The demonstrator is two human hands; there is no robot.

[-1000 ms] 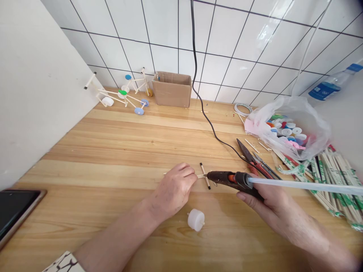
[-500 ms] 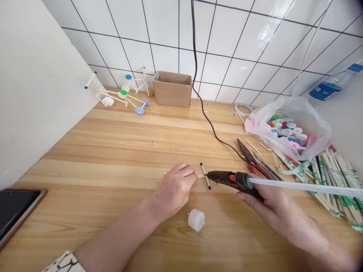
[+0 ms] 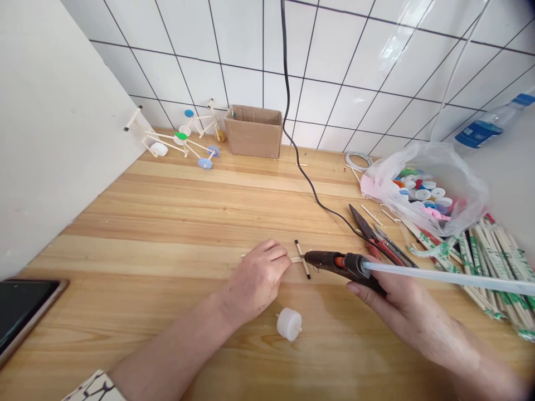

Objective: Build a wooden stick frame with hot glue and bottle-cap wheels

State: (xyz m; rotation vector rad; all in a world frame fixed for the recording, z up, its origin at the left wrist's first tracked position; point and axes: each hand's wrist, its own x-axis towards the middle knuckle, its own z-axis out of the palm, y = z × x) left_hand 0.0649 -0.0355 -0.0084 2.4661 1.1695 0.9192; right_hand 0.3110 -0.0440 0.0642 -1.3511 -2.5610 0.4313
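Note:
My left hand (image 3: 261, 273) is closed on a thin wooden stick (image 3: 296, 259) lying along the tabletop. At its right end a short crossing stick (image 3: 297, 248) with black tips forms a T. My right hand (image 3: 401, 306) grips a black glue gun (image 3: 334, 263), with a long translucent glue stick (image 3: 443, 275) jutting from its back. The nozzle touches or hovers right at the joint of the two sticks; I cannot tell which. Nearer to me sits a white bottle cap wheel (image 3: 289, 324) with a small stick through it.
Stick-and-cap tricycle models (image 3: 179, 142) stand at the back left beside a cardboard box (image 3: 254, 133). Pliers (image 3: 370, 231), a tape roll (image 3: 358, 161), a plastic bag of caps (image 3: 426, 189) and wrapped chopsticks (image 3: 497, 262) lie to the right. A black cord (image 3: 309, 181) crosses the table. A phone (image 3: 27, 312) is at left.
My right hand and the glue gun have shifted very slightly left. My left hand and the sticks stay where they were.

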